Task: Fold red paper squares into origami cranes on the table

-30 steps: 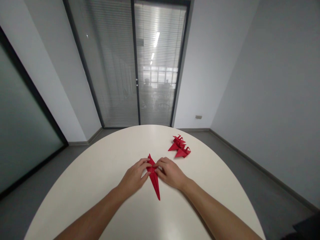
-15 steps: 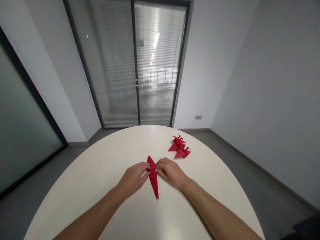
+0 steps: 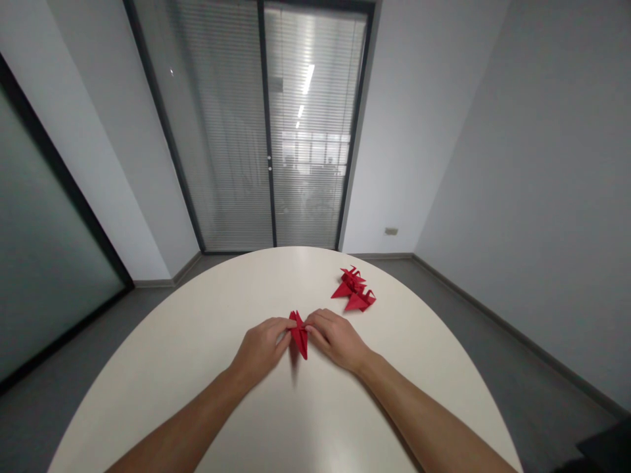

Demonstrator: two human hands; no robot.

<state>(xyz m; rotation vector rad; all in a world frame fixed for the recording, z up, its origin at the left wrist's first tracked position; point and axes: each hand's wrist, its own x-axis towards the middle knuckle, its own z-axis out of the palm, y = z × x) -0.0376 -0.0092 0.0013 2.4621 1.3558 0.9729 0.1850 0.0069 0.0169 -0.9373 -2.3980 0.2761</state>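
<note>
At nine o'clock and three o'clock respectively, the bare left hand (image 3: 262, 343) and bare right hand (image 3: 338, 339) pinched the opposite sides of a slender, pointed, red folded-paper form (image 3: 300, 337) over the round, cream-white worktop (image 3: 221, 302). Red folded-paper birds (image 3: 353, 288) lay clustered towards two o'clock from it.

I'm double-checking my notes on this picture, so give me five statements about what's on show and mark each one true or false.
1. Red origami cranes lie beyond the right hand. True.
2. The left hand holds nothing. False: it pinches the folded red paper.
3. The table has a straight far edge. False: it curves.
4. Slatted blinds hang beyond the table. True.
5. The right hand rests on a crane. False: it holds the folded red paper too.
</note>
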